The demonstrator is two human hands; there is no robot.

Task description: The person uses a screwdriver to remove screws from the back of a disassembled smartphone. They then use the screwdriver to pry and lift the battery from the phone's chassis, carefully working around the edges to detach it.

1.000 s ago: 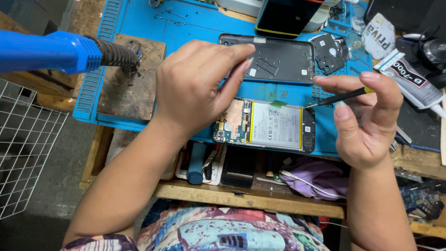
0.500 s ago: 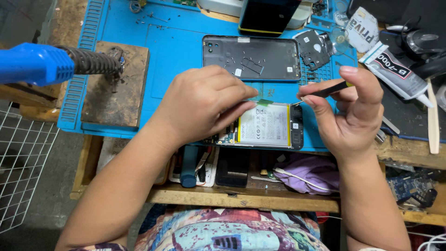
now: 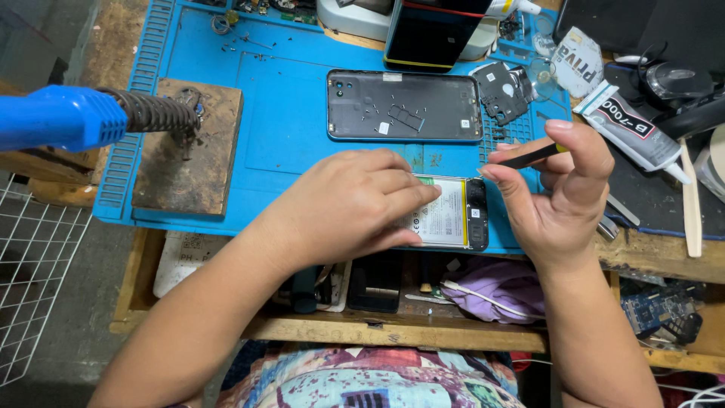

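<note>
An opened phone (image 3: 453,215) with its white battery showing lies on the blue work mat (image 3: 287,128). My left hand (image 3: 343,208) rests flat over the phone's left part and pins it down. My right hand (image 3: 555,189) hovers just right of the phone and pinches a thin black tool with a yellow end (image 3: 532,156), held level above the phone's right end. The phone's dark back cover (image 3: 404,106) lies inside-up on the mat behind my hands, with a small black inner plate (image 3: 502,91) beside it.
A blue hot-air tool with a coiled holder (image 3: 91,117) juts in from the left over a worn wooden block (image 3: 185,159). A glue tube (image 3: 630,125) lies at right, a dark phone (image 3: 438,30) stands behind, and a wire rack (image 3: 34,279) sits lower left.
My left hand has slid down over the phone and flattened on it. My right hand has lifted the black tool off the phone's edge and drawn it slightly right.
</note>
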